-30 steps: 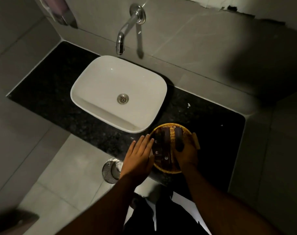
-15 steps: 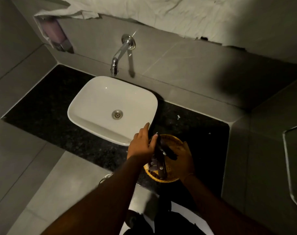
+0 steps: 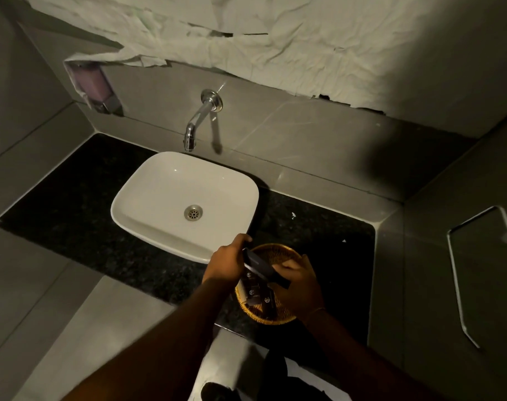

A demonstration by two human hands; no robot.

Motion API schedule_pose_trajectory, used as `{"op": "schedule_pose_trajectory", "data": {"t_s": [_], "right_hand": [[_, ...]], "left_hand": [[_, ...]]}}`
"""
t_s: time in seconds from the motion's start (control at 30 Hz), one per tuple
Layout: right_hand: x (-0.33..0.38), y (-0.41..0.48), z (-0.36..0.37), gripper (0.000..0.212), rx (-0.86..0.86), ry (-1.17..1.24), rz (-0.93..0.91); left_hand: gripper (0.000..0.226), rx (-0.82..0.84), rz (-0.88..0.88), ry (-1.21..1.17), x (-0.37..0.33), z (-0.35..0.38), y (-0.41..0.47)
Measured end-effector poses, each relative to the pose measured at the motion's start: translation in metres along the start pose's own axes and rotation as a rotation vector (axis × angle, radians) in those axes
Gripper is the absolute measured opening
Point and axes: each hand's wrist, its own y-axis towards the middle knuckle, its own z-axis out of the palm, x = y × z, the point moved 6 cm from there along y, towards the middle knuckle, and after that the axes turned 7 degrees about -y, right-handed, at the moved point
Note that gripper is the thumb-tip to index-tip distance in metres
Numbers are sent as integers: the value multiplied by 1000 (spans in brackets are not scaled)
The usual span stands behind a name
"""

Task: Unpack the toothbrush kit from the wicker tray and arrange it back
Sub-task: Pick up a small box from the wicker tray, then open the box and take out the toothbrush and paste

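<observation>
A round wicker tray [image 3: 278,251] sits on the black counter near its front edge, right of the sink. Several small dark boxes with white logos [image 3: 253,293] lie inside it. A long dark toothbrush kit box [image 3: 261,266] is held tilted just above the tray. My left hand [image 3: 227,263] grips its upper left end. My right hand [image 3: 298,285] holds its lower right end and covers the tray's right side.
A white basin [image 3: 165,198] stands on the black granite counter [image 3: 67,192], under a chrome wall spout [image 3: 198,120]. A soap dispenser [image 3: 94,85] hangs at the left wall. A metal towel ring [image 3: 475,273] is on the right wall. Crumpled paper covers the mirror area.
The camera tilted up. My left hand went from flat beside the tray to gripping the long dark box, which is raised out of the tray between both hands.
</observation>
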Motion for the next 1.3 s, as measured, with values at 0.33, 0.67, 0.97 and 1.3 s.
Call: {"op": "schedule_pose_trajectory", "data": {"t_s": [0.33,0.67,0.97,1.3], "right_hand": [[28,-1,-7,34,105,670,128],[13,17,-27,69,244,935,570],[15,15,-2,57,368,1137,719],[28,-14,25,25,432,1294,895]], "left_hand": [[28,234,-136,-762,-29,11,-17],[58,282,203,-210,-50,-14,-31],[51,494,240,502,-107,-43,-30],[40,549,141,1032,-149,-22,-35]]}}
